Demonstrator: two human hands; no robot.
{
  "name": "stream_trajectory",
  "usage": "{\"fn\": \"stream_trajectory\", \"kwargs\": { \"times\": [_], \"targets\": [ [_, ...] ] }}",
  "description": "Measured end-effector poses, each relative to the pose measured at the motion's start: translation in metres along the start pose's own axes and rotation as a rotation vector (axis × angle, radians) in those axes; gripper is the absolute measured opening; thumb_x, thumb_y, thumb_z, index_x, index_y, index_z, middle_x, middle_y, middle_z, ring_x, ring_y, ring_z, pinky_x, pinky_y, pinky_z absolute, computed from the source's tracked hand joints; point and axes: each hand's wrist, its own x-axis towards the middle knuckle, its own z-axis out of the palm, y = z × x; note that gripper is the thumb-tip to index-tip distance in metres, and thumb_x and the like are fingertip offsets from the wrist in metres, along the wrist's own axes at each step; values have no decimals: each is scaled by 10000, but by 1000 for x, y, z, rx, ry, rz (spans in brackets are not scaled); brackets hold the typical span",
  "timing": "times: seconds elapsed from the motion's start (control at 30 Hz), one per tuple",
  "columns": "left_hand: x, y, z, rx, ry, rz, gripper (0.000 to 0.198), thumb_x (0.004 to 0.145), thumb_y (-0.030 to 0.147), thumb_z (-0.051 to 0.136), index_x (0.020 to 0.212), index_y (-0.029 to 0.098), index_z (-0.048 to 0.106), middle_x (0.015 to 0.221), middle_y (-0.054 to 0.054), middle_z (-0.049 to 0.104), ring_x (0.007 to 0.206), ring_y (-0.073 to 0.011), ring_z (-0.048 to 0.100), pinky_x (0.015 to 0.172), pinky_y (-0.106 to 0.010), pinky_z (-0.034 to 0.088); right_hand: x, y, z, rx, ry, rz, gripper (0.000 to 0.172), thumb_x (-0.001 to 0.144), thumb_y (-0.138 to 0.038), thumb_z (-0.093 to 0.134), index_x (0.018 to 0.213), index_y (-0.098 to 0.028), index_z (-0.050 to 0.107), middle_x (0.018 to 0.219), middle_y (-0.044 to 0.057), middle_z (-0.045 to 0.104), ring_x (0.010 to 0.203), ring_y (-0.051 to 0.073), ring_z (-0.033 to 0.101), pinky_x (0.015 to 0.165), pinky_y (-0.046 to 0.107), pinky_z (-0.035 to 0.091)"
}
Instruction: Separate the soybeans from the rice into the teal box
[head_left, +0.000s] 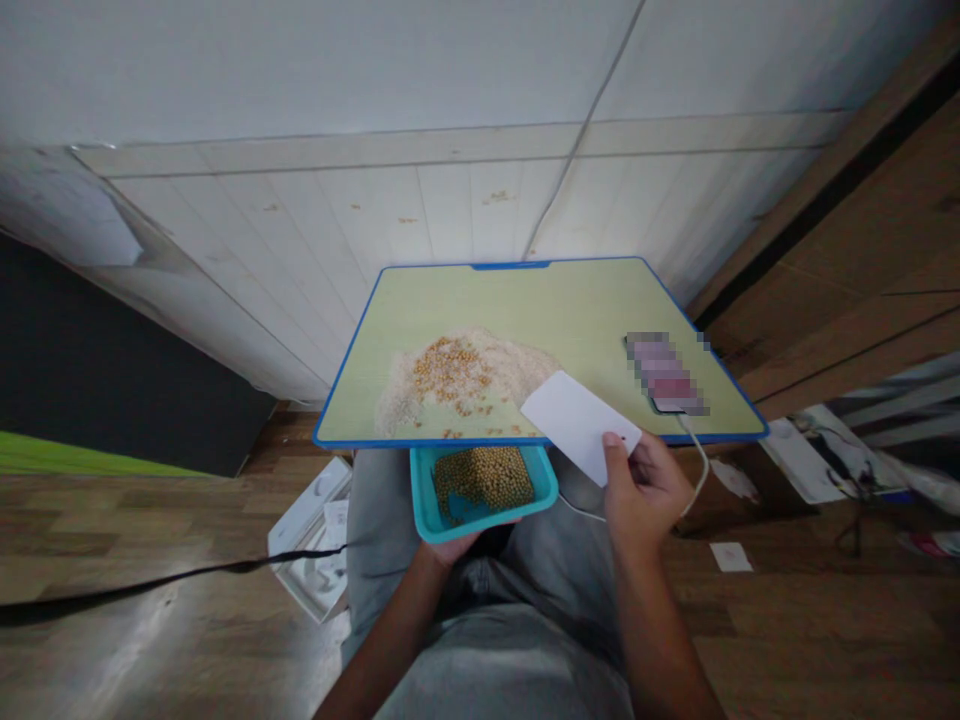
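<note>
A small green table with a blue rim (pixel 360 330) stands over my lap. On it lies a heap of white rice mixed with yellow beans (pixel 457 380). My left hand (pixel 457 545) holds a teal tray (pixel 431 500) from underneath, just below the table's near edge; the tray is partly filled with yellow beans (pixel 484 478). My right hand (pixel 645 485) pinches a white card (pixel 579 425) whose far end rests on the table beside the heap.
A phone (pixel 666 375) lies on the table's right side with a white cable (pixel 701 465) running off the edge. White packaging (pixel 311 540) and a black cable (pixel 172 580) lie on the wooden floor at left. Papers and clutter lie at right.
</note>
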Motion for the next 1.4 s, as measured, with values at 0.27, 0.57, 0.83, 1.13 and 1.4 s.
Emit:
{"fn": "stream_trajectory", "kwargs": {
  "times": [0.27, 0.57, 0.83, 1.13, 1.4],
  "targets": [
    [-1, 5, 1, -55, 87, -49, 627, 1124, 638, 385, 1337, 296, 865, 1566, -87, 774, 1636, -475, 528, 1271, -857, 401, -3, 2, 8, 4, -47, 35, 320, 922, -519, 840, 984, -205, 861, 797, 60, 834, 678, 258, 773, 645, 368, 630],
    [5, 12, 11, -89, 149, -23, 663, 1140, 615, 314, 1280, 306, 885, 1559, -67, 778, 1601, -458, 573, 1327, -819, 290, 2, -2, 24, 85, -181, 126, 295, 905, -519, 837, 934, -227, 867, 776, 34, 818, 670, 240, 723, 632, 351, 593],
    [0, 19, 20, -84, 145, 17, 696, 1140, 647, 309, 1256, 286, 893, 1515, -64, 806, 1673, -482, 459, 1313, -827, 271, 14, -14, 30, 208, -330, 197, 270, 852, -514, 886, 873, -246, 859, 770, 28, 806, 668, 226, 685, 595, 319, 540],
    [2, 18, 22, -81, 253, 15, 767, 1088, 792, 284, 1205, 330, 885, 1542, -63, 790, 1631, -520, 520, 1290, -884, 329, 16, -4, 39, 121, -236, 92, 359, 951, -562, 813, 982, -207, 848, 832, 34, 821, 764, 222, 742, 707, 318, 582],
    [4, 15, 11, -140, 372, 22, 722, 1119, 736, 306, 1283, 298, 856, 1526, -66, 802, 1648, -486, 509, 1339, -832, 323, 29, -5, 50, 121, -356, 92, 261, 955, -449, 796, 1018, -205, 867, 894, 42, 857, 802, 225, 759, 731, 320, 582]
  ]
}}
